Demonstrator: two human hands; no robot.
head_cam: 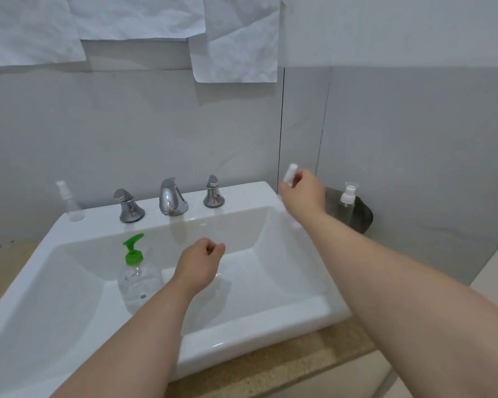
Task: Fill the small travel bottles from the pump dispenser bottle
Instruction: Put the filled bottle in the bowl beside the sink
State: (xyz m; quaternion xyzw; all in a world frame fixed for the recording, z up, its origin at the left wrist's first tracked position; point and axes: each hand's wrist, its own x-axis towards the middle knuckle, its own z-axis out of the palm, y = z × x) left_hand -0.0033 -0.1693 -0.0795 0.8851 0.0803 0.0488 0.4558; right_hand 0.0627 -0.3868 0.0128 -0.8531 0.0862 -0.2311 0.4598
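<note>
Pale grey wall panels [156,133], hung with creased paper sheets [236,38], back a white sink [242,334] set into a speckled stone bench [299,366]; a chrome spout [171,198] and two taps [128,206] stand on its rear ledge. Pump dispenser bottle [138,280]: upright on the basin floor, long axis vertical, green nozzle [133,247] aimed up and toward the rear right. My left grip [202,262] hovers just right of it, fingers curled in on nothing I can see; it is plainly the nearer one. My right grip [302,191] is raised at the sink's rear right corner, well apart from the dispenser, pinching a small white-capped piece [290,174], cap uppermost; blur hides whether this is a whole bottle or only a cap. A clear travel bottle [69,202] stands on the ledge's rear left corner; a second travel bottle [346,202] stands on a dark dish [362,216] beyond my right grip. On this evidence, any bottle to be filled must come leftward and down to the nozzle, with my left grip best placed to press the pump.
</note>
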